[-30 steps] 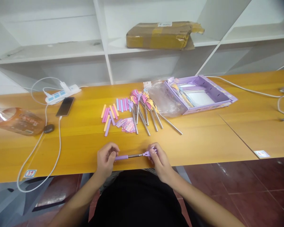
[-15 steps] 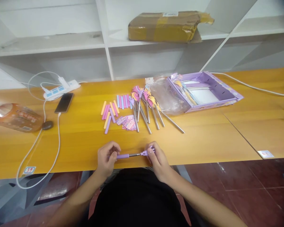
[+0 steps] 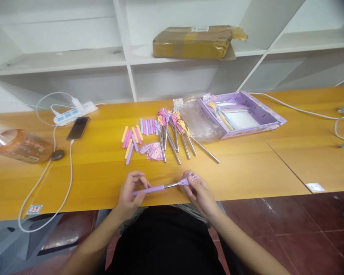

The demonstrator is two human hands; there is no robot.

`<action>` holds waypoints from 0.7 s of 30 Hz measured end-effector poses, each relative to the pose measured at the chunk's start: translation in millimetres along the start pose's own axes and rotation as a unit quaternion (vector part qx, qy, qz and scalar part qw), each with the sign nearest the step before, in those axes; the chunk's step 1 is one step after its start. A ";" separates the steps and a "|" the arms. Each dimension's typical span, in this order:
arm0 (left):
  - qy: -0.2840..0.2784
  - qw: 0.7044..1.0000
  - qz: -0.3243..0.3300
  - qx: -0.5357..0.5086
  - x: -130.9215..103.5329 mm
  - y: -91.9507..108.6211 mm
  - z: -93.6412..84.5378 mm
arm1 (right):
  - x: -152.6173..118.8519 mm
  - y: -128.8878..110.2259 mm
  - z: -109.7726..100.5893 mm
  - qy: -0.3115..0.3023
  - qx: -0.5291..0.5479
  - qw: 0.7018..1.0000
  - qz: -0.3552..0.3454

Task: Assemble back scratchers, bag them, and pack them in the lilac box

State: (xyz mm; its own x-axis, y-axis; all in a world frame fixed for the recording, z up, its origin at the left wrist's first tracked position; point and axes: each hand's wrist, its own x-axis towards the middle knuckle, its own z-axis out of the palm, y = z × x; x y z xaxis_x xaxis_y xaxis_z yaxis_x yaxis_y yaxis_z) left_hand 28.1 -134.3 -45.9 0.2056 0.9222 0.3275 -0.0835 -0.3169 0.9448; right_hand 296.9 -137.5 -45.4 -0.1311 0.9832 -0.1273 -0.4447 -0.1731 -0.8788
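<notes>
A purple back scratcher (image 3: 151,189) with a short metal shaft lies nearly level between my hands, just over the table's front edge. My right hand (image 3: 199,191) pinches its hand-shaped head. Loosely curled round the end of the purple grip is my left hand (image 3: 132,193), its thumb against the grip and its upper fingers slightly raised. Beyond my hands lies a heap of back scratchers (image 3: 174,137) with bare metal shafts and pink, yellow and purple heads. Left of the heap are loose coloured sleeves (image 3: 132,139) and a small pile of printed cards (image 3: 154,152).
A purple open box (image 3: 253,110) holds more back scratchers, with clear plastic wrap (image 3: 197,120) beside it. At left are a phone (image 3: 78,128), a power strip (image 3: 77,114), looping cables and an orange-labelled bottle (image 3: 21,146). A taped carton (image 3: 195,44) sits on the shelf.
The back scratcher and my right hand have shifted right, and its right end has tilted up slightly. More of the purple grip shows, and my left hand's fingers have loosened. The camera view has shifted a little.
</notes>
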 end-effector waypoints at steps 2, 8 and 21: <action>-0.016 0.999 -0.019 0.021 -1.3 0.5 -2.3 | -1.6 1.3 1.6 -0.007 0.015 1.000 0.012; -0.052 0.998 -0.004 0.048 -6.6 0.2 -9.5 | -0.9 2.2 5.5 0.012 0.027 0.999 -0.012; -0.132 0.975 0.086 0.157 -1.4 6.6 -12.9 | -7.3 4.3 8.3 -0.092 0.050 0.994 -0.003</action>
State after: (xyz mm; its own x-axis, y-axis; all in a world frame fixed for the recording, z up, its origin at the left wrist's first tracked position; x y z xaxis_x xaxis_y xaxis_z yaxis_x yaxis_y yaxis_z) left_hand 14.7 -134.9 -40.3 0.4617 0.7738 0.4337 0.1550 -0.5517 0.8195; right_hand 288.5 -145.9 -44.4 -0.2838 0.9585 -0.0268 -0.5312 -0.1804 -0.8278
